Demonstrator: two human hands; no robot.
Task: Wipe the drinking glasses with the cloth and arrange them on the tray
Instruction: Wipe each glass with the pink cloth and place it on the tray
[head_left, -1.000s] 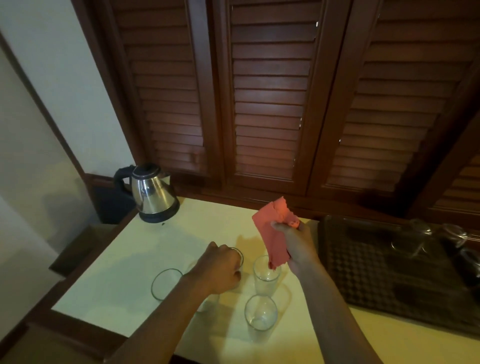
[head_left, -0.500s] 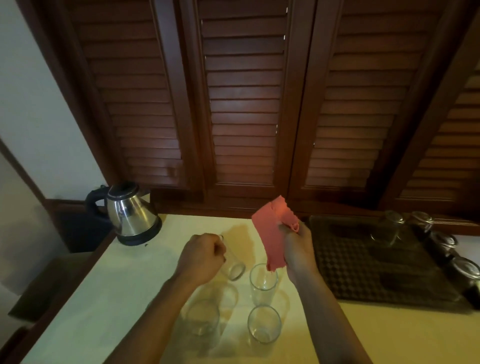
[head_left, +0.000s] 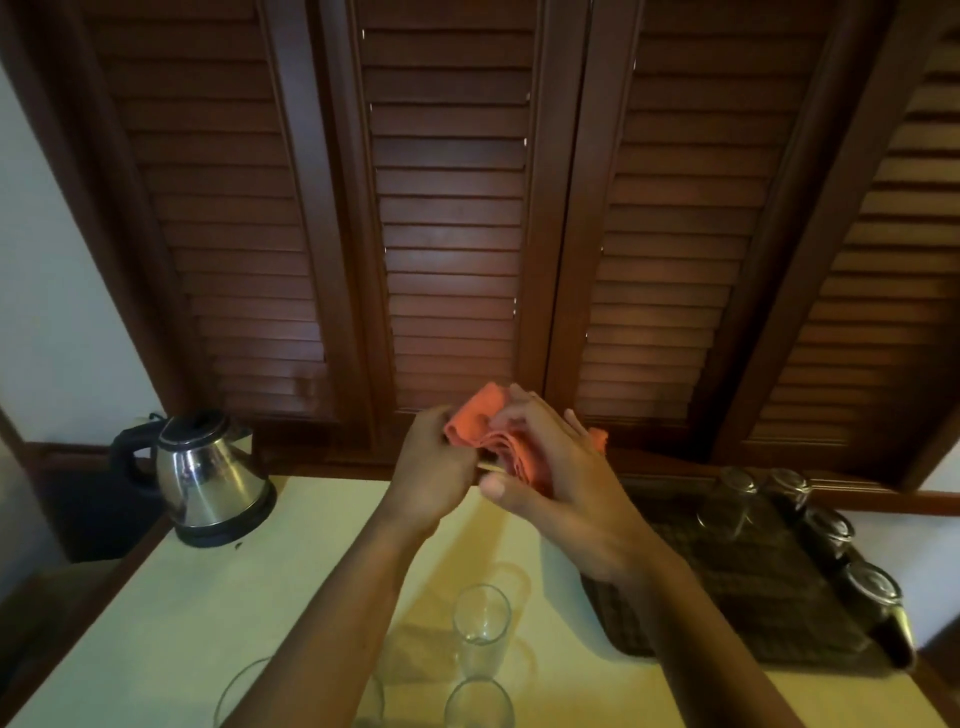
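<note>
Above the table, my left hand (head_left: 431, 467) grips a drinking glass (head_left: 488, 467); only a pale sliver of it shows between my hands. My right hand (head_left: 556, 483) holds the orange cloth (head_left: 480, 423) against that glass, thumb under and fingers over it. Three more glasses are on the cream table: one upright (head_left: 480, 629), one at the bottom edge (head_left: 478, 704), and one (head_left: 241, 691) partly hidden behind my left forearm. The dark woven tray (head_left: 753, 587) lies to the right, with several upturned glasses (head_left: 732, 501) along its far and right sides.
A steel electric kettle (head_left: 208, 478) stands at the table's back left corner. Dark wooden louvred doors (head_left: 452, 234) rise right behind the table. The table's left edge (head_left: 104, 587) drops off to a darker lower surface.
My left hand has lifted its glass up from the table. My right hand has brought the cloth onto it, and both hands now meet higher up. The view has tilted down.
</note>
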